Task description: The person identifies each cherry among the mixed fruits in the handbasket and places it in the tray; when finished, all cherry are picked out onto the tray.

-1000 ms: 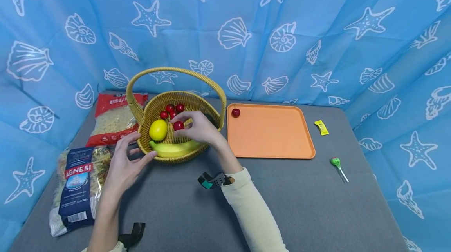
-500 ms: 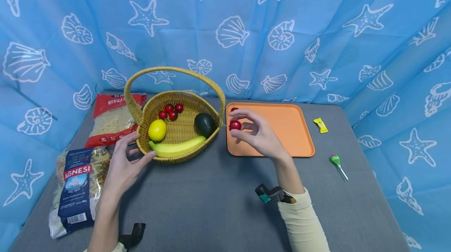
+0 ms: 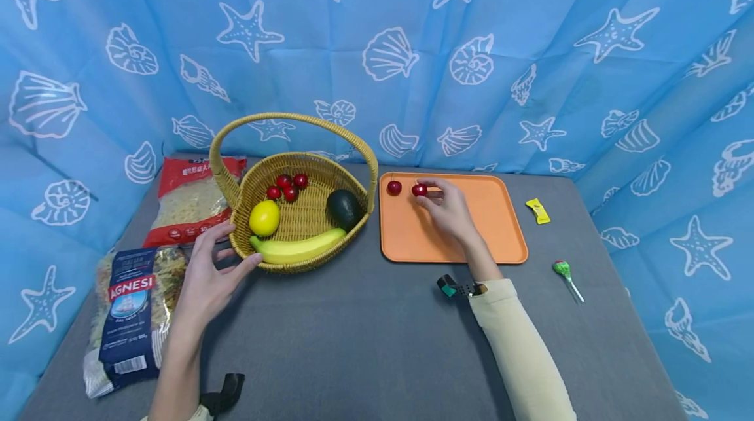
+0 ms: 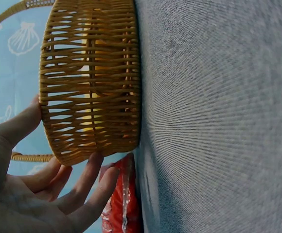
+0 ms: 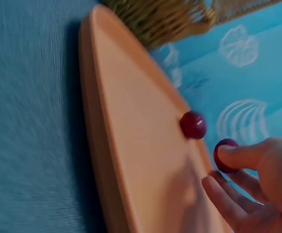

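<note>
Over the far part of the smooth orange rectangular tray (image 3: 424, 244), the right hand (image 3: 450, 208) pinches a glossy round dark-red cherry (image 3: 419, 190); whether it touches the tray cannot be told, nor which way it points. A second shiny cherry (image 3: 394, 187) sits by the far left corner, leaving bare surface toward the right and near rims. The tray's long axis runs left to right. The left hand (image 3: 209, 277), loosely spread, touches the woven tan wicker basket (image 3: 303, 211).

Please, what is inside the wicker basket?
The wicker basket holds four cherries, a lemon, a banana and a dark avocado. Whatever lies directly under them is covered and cannot be seen.
</note>
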`<state>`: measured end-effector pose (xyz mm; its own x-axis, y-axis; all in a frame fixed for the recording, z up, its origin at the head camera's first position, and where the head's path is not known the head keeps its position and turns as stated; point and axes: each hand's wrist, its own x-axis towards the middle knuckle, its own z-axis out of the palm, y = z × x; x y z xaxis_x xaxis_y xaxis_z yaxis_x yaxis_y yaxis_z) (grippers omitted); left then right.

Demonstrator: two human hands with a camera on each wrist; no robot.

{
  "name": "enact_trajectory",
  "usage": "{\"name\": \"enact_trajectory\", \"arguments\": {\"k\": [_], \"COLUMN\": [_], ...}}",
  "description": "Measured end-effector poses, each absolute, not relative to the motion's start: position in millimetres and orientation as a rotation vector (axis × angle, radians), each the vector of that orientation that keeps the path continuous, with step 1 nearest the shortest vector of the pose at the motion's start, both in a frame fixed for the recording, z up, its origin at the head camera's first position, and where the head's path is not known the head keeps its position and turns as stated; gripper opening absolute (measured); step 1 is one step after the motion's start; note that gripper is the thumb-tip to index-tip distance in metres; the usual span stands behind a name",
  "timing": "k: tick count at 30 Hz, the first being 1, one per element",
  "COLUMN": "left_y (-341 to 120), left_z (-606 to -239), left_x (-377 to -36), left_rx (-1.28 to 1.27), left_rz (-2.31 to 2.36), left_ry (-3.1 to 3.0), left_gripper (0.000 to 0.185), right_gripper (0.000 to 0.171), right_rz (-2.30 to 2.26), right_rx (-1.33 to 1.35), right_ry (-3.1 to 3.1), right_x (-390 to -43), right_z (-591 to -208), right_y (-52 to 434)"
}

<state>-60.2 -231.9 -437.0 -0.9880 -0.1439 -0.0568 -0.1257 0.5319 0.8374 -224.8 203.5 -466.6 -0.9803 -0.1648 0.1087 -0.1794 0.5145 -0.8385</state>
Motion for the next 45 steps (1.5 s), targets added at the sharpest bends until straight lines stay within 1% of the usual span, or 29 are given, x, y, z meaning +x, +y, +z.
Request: {"name": "enact_trajectory", "arguments": {"k": [7,18,24,30,35,39,42,45], "left_y": [-231,-230,-231,-231,-231,-229,-229,-229], "left_z": [-437,-438,-437,-437,-436,-436,-436,-435], "left_x": [-60,-60,-60,-59,-59,-60,-60,-61], "left_rx": [0.248,0.239,0.253,0.253,0.241,0.247,0.253,0.253], "left_rz": [-1.488,-1.482,-1.48,-1.49,-1.503,-1.491,-1.491,-1.49], "left_ry": [-2.728,-2.729,-2.741,-2.737,-2.729,-2.73,-2.728,-2.728], "left_gripper": [0.082,0.082,0.082,0.082,0.081,0.081,0.081,0.081], "right_gripper": [0.037,0.046,0.045,0.038,0.031,0.028,0.026,0.025], "right_rz": [1.368,1.35,1.441,1.562,1.778,1.809,1.806,1.823], "right_rx": [0.277,0.271,0.267,0.437,0.603,0.746,0.864,0.981], "right_ry": [-2.805,-2.838,-2.78,-2.635,-2.461,-2.4,-2.392,-2.409], "right_x": [-251,-252,-237,-213,-182,-159,-150,-149], "right_z": [-482,-480,-467,-442,-411,-394,-386,-383], "right_y": [202,203,205,192,167,144,123,101]}}
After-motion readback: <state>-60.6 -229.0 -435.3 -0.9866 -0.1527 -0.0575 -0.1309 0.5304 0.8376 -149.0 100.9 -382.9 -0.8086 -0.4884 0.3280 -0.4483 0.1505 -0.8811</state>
